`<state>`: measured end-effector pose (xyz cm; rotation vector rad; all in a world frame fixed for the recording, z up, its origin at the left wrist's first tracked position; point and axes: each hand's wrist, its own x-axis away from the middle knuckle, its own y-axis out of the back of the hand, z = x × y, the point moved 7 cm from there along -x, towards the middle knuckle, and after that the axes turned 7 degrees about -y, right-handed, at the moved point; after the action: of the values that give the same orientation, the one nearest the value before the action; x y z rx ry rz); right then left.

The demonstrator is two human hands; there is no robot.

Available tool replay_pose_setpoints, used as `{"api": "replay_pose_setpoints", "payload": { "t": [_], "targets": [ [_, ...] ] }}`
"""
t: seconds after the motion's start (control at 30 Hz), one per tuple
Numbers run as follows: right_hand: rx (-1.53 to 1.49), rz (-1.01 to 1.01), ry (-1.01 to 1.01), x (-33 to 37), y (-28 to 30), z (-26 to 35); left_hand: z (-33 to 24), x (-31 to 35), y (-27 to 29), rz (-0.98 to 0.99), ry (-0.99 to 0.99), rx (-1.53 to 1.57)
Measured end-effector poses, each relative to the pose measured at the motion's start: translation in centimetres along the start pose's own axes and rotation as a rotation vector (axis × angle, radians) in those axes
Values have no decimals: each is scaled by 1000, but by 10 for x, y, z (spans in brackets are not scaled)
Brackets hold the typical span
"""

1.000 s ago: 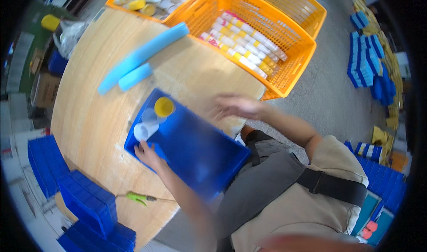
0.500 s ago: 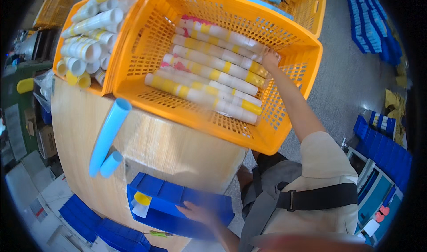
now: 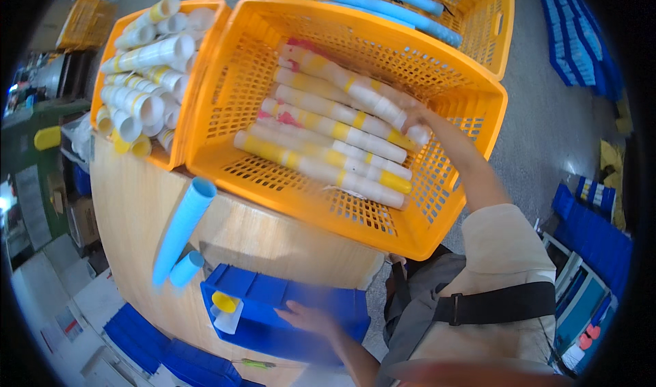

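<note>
Tube (image 3: pixel 371 100) sits gripped in my right hand (image 3: pixel 412 116), more tubes (image 3: pixel 342 122) alongside; left hand (image 3: pixel 305 316), fingers loosely extended, at blue bin (image 3: pixel 270 288)

The right arm reaches forward, its hand (image 3: pixel 413 114) inside the right end of the orange basket (image 3: pixel 441 69), fingers curled, blurred. The left hand (image 3: pixel 305 316) is near the tabletop's (image 3: pixel 273 240) near edge, fingers loosely extended.

From afar, I am seeing a beige shirt (image 3: pixel 485 339) with a loose, short sleeve (image 3: pixel 504 243). A wide black strap (image 3: pixel 509 307) with a rectangular buckle (image 3: pixel 456 310) is crossing it, and a grey garment (image 3: pixel 418 315) is hanging in front. The right hand (image 3: pixel 413 114) and left hand (image 3: pixel 307 316) are showing bare.
</note>
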<state>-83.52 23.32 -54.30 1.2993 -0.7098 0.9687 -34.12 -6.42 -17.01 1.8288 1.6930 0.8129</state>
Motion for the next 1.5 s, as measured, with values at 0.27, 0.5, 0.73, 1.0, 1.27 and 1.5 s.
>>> {"api": "replay_pose_setpoints", "payload": {
  "t": [0.27, 0.5, 0.73, 1.0, 1.27, 1.5],
  "targets": [
    [-894, -244, 452, 165, -61, 138, -19, 11, 16, -19, -187, -89],
    [-537, -509, 616, 369, -79, 143, -82, 26, 92, -105, -898, 214],
    [-378, -418, 1085, 559, -157, 192, -115, -11, 95, 530, -200, 1388],
    [-379, -533, 1237, 612, -170, 260, -87, 46, 249, 867, -346, 1869],
    [-238, -18, 1735, 636, -246, 368, 25, 49, 223, 573, 204, 990],
    [-1012, 1125, 466, 574, -315, 426, 46, 49, 214, 586, 866, 1623]
  ]
}}
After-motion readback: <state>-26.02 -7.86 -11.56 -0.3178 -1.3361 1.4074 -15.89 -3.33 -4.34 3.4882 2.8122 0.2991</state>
